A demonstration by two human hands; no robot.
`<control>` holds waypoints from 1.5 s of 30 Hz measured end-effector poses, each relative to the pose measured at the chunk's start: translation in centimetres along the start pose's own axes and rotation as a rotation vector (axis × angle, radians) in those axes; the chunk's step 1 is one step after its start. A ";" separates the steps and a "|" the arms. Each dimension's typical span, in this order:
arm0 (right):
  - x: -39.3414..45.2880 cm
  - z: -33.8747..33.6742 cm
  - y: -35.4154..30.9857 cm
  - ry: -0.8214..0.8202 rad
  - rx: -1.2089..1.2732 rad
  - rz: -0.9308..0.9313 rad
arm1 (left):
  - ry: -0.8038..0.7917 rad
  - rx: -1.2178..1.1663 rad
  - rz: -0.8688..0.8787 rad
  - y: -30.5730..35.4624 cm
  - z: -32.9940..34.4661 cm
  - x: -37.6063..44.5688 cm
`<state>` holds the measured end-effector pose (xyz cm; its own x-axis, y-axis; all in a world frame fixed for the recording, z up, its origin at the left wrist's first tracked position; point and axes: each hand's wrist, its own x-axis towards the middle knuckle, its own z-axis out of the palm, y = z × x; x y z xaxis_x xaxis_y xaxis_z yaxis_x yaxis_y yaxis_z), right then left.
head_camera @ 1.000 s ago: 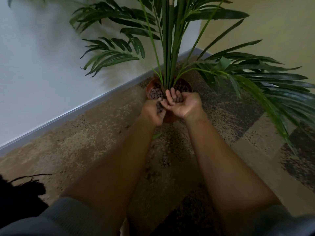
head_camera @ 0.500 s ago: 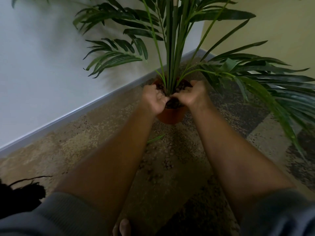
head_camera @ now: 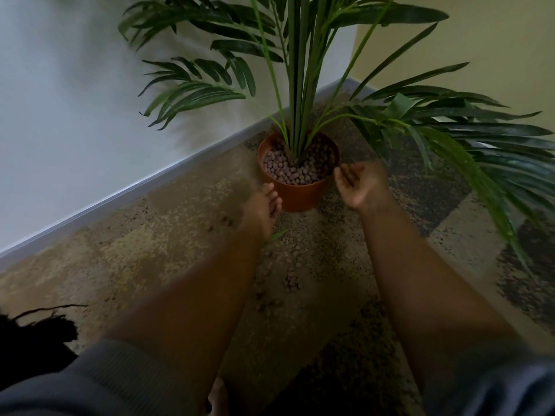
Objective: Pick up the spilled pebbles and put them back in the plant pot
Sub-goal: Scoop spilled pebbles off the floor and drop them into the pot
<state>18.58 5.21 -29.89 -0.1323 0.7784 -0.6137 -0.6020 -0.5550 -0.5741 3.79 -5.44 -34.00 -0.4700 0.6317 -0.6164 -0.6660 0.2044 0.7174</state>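
An orange plant pot [head_camera: 295,196] stands on the carpet in the room's corner, filled with brown pebbles [head_camera: 295,174] around the stems of a palm. Spilled pebbles [head_camera: 291,282] lie scattered on the carpet in front of the pot, between my forearms. My left hand [head_camera: 261,211] is low at the pot's left side, blurred, fingers apart and holding nothing. My right hand [head_camera: 359,183] hovers at the pot's right rim, palm turned up, fingers loosely spread and empty.
Long palm fronds [head_camera: 468,139] reach out to the right and above the pot. A white wall with a grey skirting board [head_camera: 120,193] runs along the left. A dark object [head_camera: 33,343] sits at the lower left. A bare toe [head_camera: 217,396] shows at the bottom.
Both hands were over the pot with pebbles; they have drawn back and apart, now empty, and the pebbles lie in the pot.
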 end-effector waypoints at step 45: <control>-1.1 -11.4 12.9 -0.665 -1.949 -0.162 | -0.582 1.812 0.285 -8.2 -5.4 1.6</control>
<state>19.96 -6.17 -42.79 -0.6478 0.5573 -0.5193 0.7501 0.3478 -0.5624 5.37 -10.16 -42.58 0.0374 0.8380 -0.5444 0.8708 0.2400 0.4291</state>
